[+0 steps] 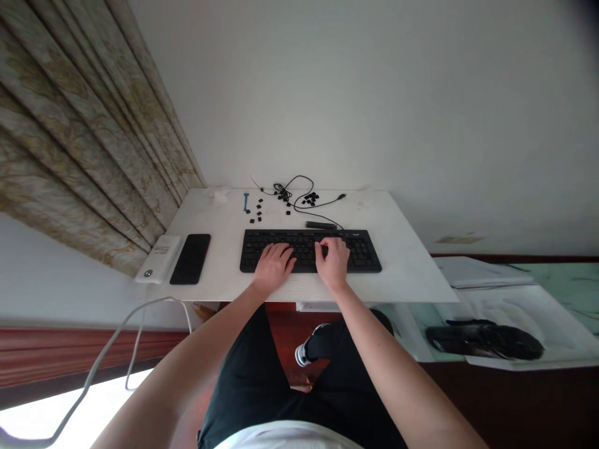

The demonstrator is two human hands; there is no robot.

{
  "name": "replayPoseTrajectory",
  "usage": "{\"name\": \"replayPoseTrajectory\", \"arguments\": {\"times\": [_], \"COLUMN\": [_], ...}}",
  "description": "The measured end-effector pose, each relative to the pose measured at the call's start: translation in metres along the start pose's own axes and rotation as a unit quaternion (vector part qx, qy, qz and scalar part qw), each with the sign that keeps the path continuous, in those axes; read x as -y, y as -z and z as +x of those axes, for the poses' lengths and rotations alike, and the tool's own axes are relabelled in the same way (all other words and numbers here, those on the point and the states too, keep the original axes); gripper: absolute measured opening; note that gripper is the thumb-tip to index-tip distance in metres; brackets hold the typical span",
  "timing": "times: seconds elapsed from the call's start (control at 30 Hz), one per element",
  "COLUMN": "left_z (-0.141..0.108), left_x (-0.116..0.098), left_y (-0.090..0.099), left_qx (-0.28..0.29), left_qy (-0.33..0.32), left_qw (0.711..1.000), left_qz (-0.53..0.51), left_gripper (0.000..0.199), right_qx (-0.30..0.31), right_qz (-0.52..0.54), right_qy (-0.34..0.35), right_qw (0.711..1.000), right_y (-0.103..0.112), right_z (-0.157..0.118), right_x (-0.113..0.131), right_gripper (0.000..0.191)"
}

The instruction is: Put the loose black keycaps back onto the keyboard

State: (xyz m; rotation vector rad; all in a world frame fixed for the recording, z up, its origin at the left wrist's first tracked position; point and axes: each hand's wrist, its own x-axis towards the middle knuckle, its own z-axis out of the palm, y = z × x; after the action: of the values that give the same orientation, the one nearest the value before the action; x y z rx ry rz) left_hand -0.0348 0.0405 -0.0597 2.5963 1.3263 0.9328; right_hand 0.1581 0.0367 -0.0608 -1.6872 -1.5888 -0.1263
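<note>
A black keyboard (365,259) lies flat near the front edge of the white table. My left hand (272,267) rests on its left half, fingers stretched out over the keys and thumb apart. Over the right part of the keys is my right hand (334,262), its fingers curled in towards the thumb. Whatever may be between those fingertips is hidden or too small to name. Behind the keyboard, loose black keycaps (311,198) lie in a scattered group, with several more keycaps (259,213) further left. A small blue tool (246,201) lies beside these.
The keyboard's black cable (304,207) lies coiled behind it, near a thin black strip (321,225). A phone (191,259) and a white box (159,259) are at the table's left. A patterned curtain (93,112) hangs at left; a black bag-like object (486,340) lies lower right.
</note>
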Motion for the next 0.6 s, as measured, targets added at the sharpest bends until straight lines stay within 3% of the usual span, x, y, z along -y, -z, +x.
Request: {"name": "replayPoseTrajectory", "arguments": {"times": [0.1, 0.2, 0.23, 0.3, 0.43, 0.6], "left_z": [0.014, 0.04, 0.05, 0.068, 0.09, 0.094], "left_x": [0.019, 0.058, 0.073, 0.102, 0.135, 0.137], "left_y": [0.009, 0.023, 0.028, 0.036, 0.043, 0.042], "left_qx": [-0.026, -0.059, -0.051, 0.047, 0.137, 0.174], "left_qy": [0.036, 0.158, 0.207, 0.257, 0.225, 0.212], "left_qw": [0.999, 0.985, 0.976, 0.965, 0.964, 0.961], "left_qz": [-0.006, 0.018, 0.031, 0.039, 0.024, 0.037], "left_gripper": [0.025, 0.026, 0.028, 0.029, 0.025, 0.011], "right_qx": [-0.032, -0.02, -0.012, -0.002, -0.001, 0.001], "right_qz": [-0.011, -0.02, -0.023, -0.028, -0.029, -0.027], "right_qy": [-0.018, -0.007, 0.001, 0.009, 0.004, 0.004], "right_qw": [0.999, 1.0, 1.0, 1.0, 1.0, 1.0], "right_y": [0.002, -0.001, -0.001, -0.002, -0.002, 0.0], "right_z": [-0.005, -0.002, -0.001, 0.0, 0.0, 0.0], "right_x": [-0.006, -0.006, -0.006, -0.005, -0.005, -0.005], "right_gripper": [0.016, 0.018, 0.018, 0.018, 0.017, 0.017]}}
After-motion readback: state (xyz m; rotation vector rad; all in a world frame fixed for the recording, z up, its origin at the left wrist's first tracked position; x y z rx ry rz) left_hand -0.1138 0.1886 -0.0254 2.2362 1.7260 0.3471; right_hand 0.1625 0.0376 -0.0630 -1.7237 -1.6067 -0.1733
